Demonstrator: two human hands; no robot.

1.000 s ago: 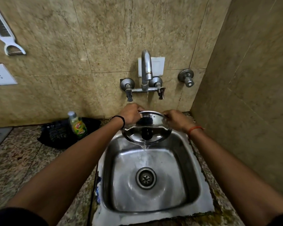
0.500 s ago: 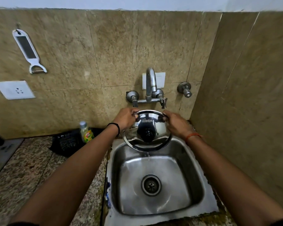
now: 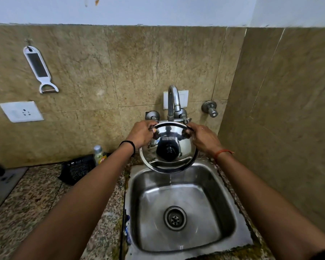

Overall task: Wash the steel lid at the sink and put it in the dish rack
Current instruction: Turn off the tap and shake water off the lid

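Head view: steel lid (image 3: 174, 136) held up under the tap (image 3: 173, 102) over the back edge of the sink (image 3: 231, 218), tilted so the shiny top and black knob (image 3: 168, 151) face the camera. Left hand (image 3: 142, 133) curls its grip round the upper left rim, right hand (image 3: 204, 136) curls round the upper right rim. Thin water trickle falls from the lid's low edge into the basin. Versus 0.5 s ago: lid is tipped more upright, both hands sit a bit higher against the tap valves, camera pitched up so more wall and the white strip above the tiles show. Lid's top rim is just beside the tap body, little room behind. Right side wall is near the right forearm. Open basin below with drain (image 3: 174, 218). On the granite table (image 3: 26, 203) to the left: black rack (image 3: 77, 170) and a small bottle (image 3: 98, 153) by the wall. Peeler (image 3: 38, 69) and socket (image 3: 22, 111) on the tiles
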